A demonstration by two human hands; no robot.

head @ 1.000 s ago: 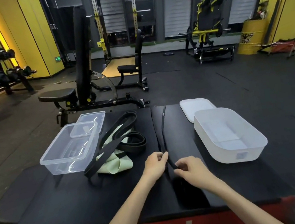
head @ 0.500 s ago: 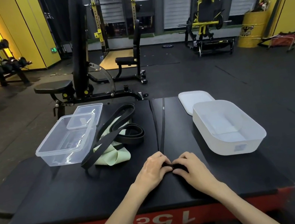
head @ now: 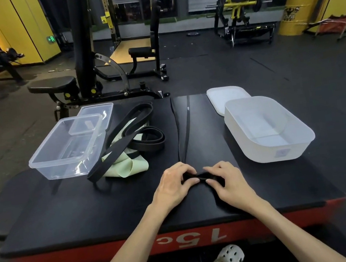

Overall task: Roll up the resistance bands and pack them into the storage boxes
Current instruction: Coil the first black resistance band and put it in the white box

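A wide black resistance band (head: 183, 127) lies stretched away from me down the middle of the black padded box top (head: 68, 212). Its near end is a small roll (head: 200, 177). My left hand (head: 174, 185) and my right hand (head: 226, 182) both pinch that roll with curled fingers. To the left lies a heap of black loop bands (head: 144, 139) on a pale green band (head: 128, 167). A clear storage box (head: 65, 148) stands at the left, a white storage box (head: 267, 128) at the right.
A clear lid (head: 98, 114) leans behind the clear box. A white lid (head: 227, 96) lies behind the white box. The box top ends in a red front edge (head: 117, 249) near me. A weight bench (head: 85, 81) stands just beyond the far edge.
Both hands came together on the band's near end and turned it over into a small roll. The camera tilted down and closer.
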